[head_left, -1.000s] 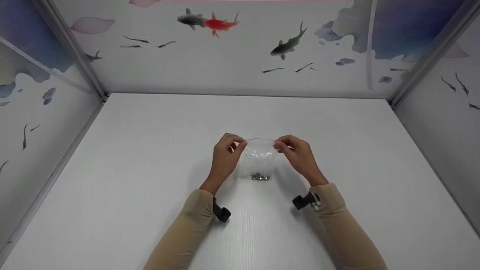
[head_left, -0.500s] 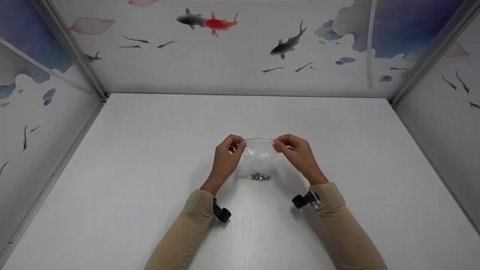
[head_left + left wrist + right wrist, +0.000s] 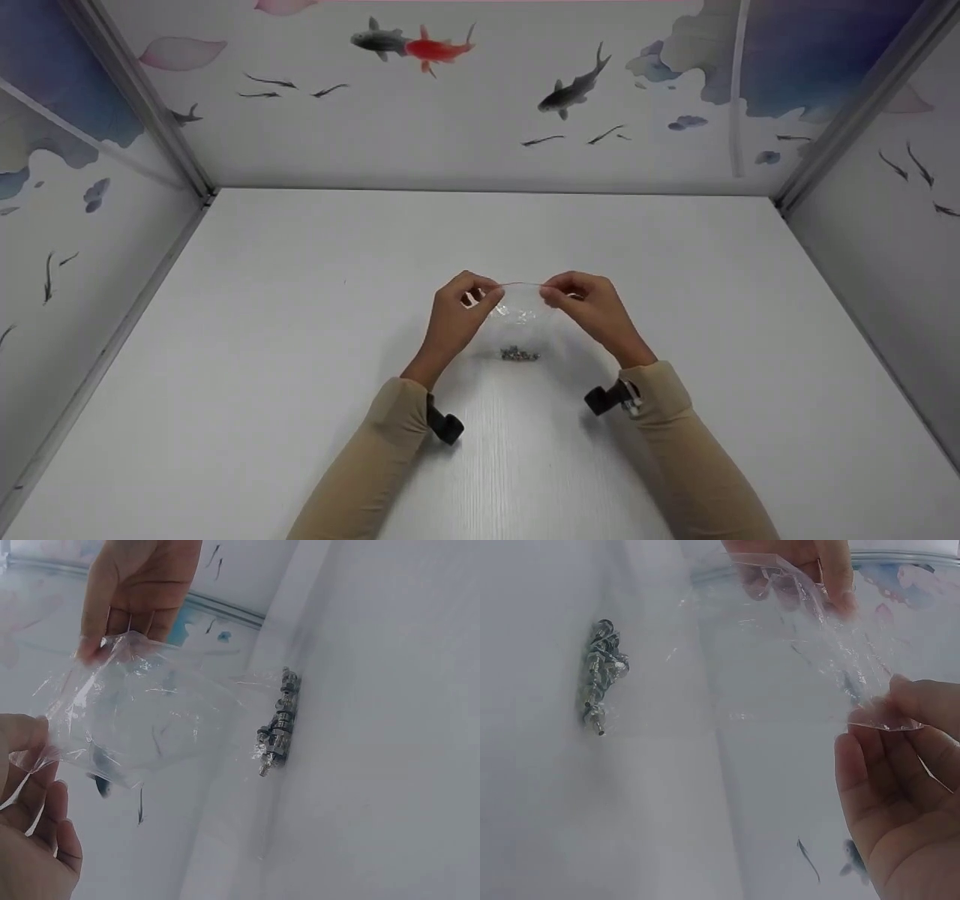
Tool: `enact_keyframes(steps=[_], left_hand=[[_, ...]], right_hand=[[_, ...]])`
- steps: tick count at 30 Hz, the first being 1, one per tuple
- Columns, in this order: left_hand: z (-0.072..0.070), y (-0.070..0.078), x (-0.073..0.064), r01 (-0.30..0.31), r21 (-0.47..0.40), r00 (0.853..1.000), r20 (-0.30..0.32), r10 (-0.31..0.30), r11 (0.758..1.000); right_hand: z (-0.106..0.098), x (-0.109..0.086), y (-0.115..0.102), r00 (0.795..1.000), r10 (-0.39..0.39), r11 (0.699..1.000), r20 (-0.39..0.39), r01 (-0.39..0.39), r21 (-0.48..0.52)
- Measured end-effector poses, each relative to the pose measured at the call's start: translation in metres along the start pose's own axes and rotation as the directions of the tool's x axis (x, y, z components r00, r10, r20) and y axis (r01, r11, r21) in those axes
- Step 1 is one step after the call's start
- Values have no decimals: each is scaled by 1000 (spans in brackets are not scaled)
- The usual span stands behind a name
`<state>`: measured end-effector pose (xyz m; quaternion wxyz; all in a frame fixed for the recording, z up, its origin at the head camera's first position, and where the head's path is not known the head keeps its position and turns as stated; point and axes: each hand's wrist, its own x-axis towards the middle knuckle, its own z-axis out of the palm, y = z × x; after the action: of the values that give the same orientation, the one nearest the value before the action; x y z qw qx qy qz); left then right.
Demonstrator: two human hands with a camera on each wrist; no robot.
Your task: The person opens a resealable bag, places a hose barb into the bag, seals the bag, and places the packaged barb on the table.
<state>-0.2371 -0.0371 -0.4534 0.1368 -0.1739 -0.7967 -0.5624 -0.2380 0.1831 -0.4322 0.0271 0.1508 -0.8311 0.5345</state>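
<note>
A clear plastic zip bag [image 3: 517,319] stands between my two hands over the white table. My left hand [image 3: 459,311] pinches its top left corner between thumb and forefinger. Its top right corner is pinched the same way by my right hand [image 3: 596,311]. At the bottom of the bag lies a small heap of shiny metal hardware pieces [image 3: 519,353]. Seen from the left wrist, the bag's film [image 3: 150,709] bulges between the hands, and the metal pieces [image 3: 277,724] gather along its lower edge. In the right wrist view, the bag's mouth edge [image 3: 862,682] runs from one hand to the other.
The white table [image 3: 300,247] is bounded at the back by a white panel [image 3: 450,135] printed with fish, with similar panels on both sides. Black wrist cameras [image 3: 448,429] sit at the cuffs of both tan sleeves [image 3: 367,465].
Both hands have drawn slightly closer together, the left one moving a little right and the right one a little left. The bag's top edge has shortened between them and dropped slightly.
</note>
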Motion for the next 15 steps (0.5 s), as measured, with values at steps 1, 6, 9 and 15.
enact_keyframes(steps=[1, 6, 9, 15], left_hand=[[0, 0, 0, -2, -1, 1000, -1, 2, 1000], [1, 0, 0, -4, -1, 1000, -12, 4, 1000], [1, 0, 0, -15, 3, 1000, -23, 15, 1000], [3, 0, 0, -16, 18, 1000, -26, 17, 1000]], right_hand=[[0, 0, 0, 1000, -2, 1000, -1, 2, -7], [3, 0, -1, 1000, -25, 999, -15, 24, -35], [5, 0, -1, 999, -31, 999, -28, 30, -41], [8, -1, -3, 998, -48, 999, -29, 48, -25]])
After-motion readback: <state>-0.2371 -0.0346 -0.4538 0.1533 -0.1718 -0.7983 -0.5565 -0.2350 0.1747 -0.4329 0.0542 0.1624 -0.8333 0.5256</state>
